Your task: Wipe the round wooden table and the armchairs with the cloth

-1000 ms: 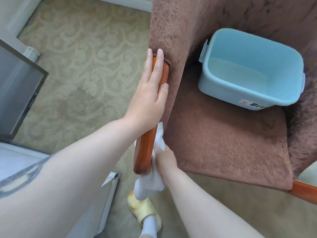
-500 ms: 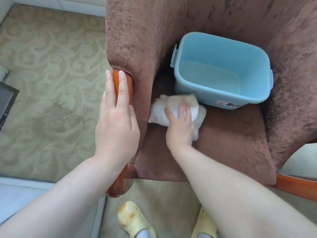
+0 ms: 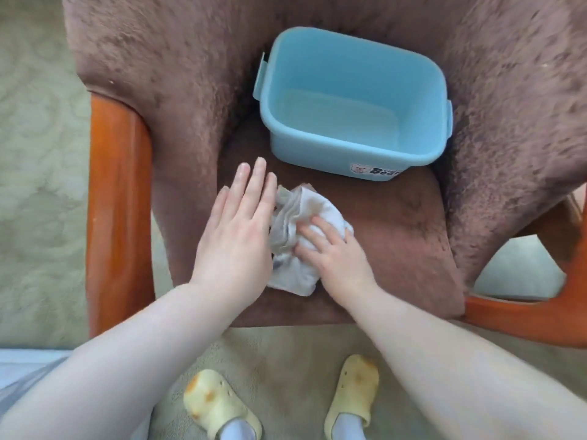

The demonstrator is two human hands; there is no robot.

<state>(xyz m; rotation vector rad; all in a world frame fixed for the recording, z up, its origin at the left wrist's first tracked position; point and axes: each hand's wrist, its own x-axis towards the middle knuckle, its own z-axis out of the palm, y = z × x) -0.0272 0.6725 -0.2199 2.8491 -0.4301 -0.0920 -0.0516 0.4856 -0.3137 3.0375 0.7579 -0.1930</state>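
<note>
A brown plush armchair (image 3: 397,236) with orange wooden arms fills the view. A crumpled white cloth (image 3: 295,217) lies on the front of its seat cushion. My right hand (image 3: 333,252) presses down on the cloth with spread, slightly bent fingers. My left hand (image 3: 238,230) lies flat with straight fingers beside the cloth's left edge, over the seat and touching the cloth. The left wooden arm (image 3: 117,201) stands free of both hands.
A light blue plastic tub (image 3: 352,103) holding a little water sits at the back of the seat. The right wooden arm (image 3: 524,315) runs along the lower right. Patterned beige carpet (image 3: 35,185) surrounds the chair. My feet in yellow clogs (image 3: 219,404) stand in front.
My left hand left the wooden arm and came onto the seat beside the cloth. My right hand brought the cloth from below the arm onto the cushion and slid it toward the front.
</note>
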